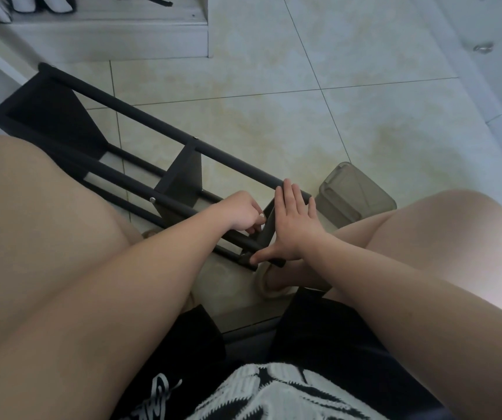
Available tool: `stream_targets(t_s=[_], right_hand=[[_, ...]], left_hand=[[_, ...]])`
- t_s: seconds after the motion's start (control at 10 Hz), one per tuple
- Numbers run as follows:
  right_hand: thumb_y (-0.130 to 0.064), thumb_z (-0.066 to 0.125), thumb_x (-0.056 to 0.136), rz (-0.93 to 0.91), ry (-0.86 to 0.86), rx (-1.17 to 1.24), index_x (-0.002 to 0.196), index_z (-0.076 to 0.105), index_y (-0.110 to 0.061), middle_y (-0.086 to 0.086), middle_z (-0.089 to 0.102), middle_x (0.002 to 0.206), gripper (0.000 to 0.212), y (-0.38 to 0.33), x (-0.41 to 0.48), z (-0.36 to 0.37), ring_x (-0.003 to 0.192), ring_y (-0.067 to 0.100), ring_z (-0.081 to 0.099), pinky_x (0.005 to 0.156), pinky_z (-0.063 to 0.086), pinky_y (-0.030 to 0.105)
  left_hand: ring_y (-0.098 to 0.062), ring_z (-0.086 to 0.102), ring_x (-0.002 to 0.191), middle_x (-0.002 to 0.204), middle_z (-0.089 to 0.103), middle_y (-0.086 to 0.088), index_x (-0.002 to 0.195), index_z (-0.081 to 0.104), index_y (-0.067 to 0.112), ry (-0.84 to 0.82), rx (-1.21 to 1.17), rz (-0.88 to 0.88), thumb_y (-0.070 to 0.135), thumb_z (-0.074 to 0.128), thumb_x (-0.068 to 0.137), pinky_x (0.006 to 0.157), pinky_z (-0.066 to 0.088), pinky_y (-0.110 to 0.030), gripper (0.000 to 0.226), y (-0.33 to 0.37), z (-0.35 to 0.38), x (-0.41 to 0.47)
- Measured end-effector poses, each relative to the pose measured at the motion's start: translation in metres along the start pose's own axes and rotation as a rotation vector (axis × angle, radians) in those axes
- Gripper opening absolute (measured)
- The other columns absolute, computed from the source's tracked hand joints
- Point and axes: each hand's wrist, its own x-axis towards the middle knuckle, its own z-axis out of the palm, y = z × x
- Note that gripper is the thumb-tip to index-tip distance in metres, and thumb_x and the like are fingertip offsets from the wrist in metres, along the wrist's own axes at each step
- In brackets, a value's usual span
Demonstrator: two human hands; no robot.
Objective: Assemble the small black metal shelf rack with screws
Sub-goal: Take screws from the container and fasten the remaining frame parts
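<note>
The black metal shelf rack point(140, 122) lies on its side on the tiled floor, running from the upper left down to between my knees. Two dark shelf panels sit between its tubes, with silver screw heads point(152, 200) showing on the posts. My left hand point(242, 213) curls its fingers at the near end of the rack, pinching something small against the end panel; what it is stays hidden. My right hand point(292, 225) lies flat with straight fingers across the far tube end, its thumb pressing the near tube end.
A translucent grey plastic box point(354, 194) stands on the floor just right of the rack's end. My bare knees flank the work on both sides. A pale step point(107, 37) with dark footwear on top sits at the upper left.
</note>
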Motion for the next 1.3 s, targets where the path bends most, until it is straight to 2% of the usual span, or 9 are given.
stream_targets(t_s=[0.2,0.4,0.6,0.9,1.1,1.3], right_hand=[[-0.097,0.060,0.049,0.002,-0.005,-0.003,0.153,-0.028,-0.005,0.013,-0.039,0.160,0.165,-0.0005,-0.0002,0.0000,0.148,0.030,-0.034,0.124,-0.006,0.058],[-0.097,0.061,0.050,0.002,-0.009,0.001,0.153,-0.029,-0.005,0.012,-0.039,0.160,0.165,-0.0004,0.0001,-0.0005,0.148,0.029,-0.035,0.124,-0.006,0.058],[-0.097,0.062,0.050,0.001,-0.002,0.008,0.153,-0.028,-0.005,0.012,-0.038,0.160,0.165,-0.0012,-0.0001,-0.0002,0.149,0.029,-0.034,0.124,-0.007,0.058],[-0.098,0.061,0.049,0.000,-0.004,0.006,0.153,-0.029,-0.004,0.012,-0.038,0.160,0.166,-0.0013,-0.0001,0.0001,0.148,0.029,-0.034,0.124,-0.007,0.058],[-0.099,0.059,0.048,0.001,-0.008,0.006,0.152,-0.030,-0.005,0.012,-0.040,0.159,0.166,-0.0027,0.0013,0.0029,0.148,0.030,-0.035,0.123,-0.007,0.059],[-0.099,0.059,0.047,0.003,-0.004,0.012,0.152,-0.030,-0.005,0.012,-0.040,0.159,0.167,-0.0027,0.0031,0.0055,0.147,0.030,-0.036,0.123,-0.009,0.059]], left_hand=[[-0.012,0.072,0.084,0.086,0.076,0.002,0.086,0.070,0.020,-0.006,0.038,0.008,0.024,0.060,0.098,0.097,0.052,-0.041,0.016,0.0005,-0.0026,-0.0022],[-0.010,0.072,0.079,0.080,0.076,0.004,0.076,0.068,0.026,-0.018,0.027,0.010,0.023,0.061,0.096,0.097,0.052,-0.040,0.022,-0.0014,-0.0045,0.0000],[-0.008,0.072,0.078,0.082,0.076,0.004,0.080,0.066,0.027,-0.004,-0.007,0.008,0.024,0.060,0.098,0.098,0.051,-0.041,0.019,-0.0009,-0.0043,0.0001],[-0.021,0.072,0.089,0.088,0.077,-0.003,0.085,0.074,0.017,0.008,0.017,-0.023,0.025,0.059,0.096,0.096,0.052,-0.043,0.021,0.0002,0.0000,-0.0012],[-0.020,0.073,0.094,0.097,0.077,-0.004,0.096,0.074,0.008,-0.076,0.016,-0.090,0.020,0.054,0.098,0.093,0.052,-0.041,0.023,0.0039,-0.0039,0.0003],[-0.020,0.071,0.095,0.101,0.076,-0.004,0.099,0.074,0.007,-0.107,0.097,-0.074,0.019,0.049,0.099,0.099,0.051,-0.044,0.027,0.0054,-0.0036,-0.0018]])
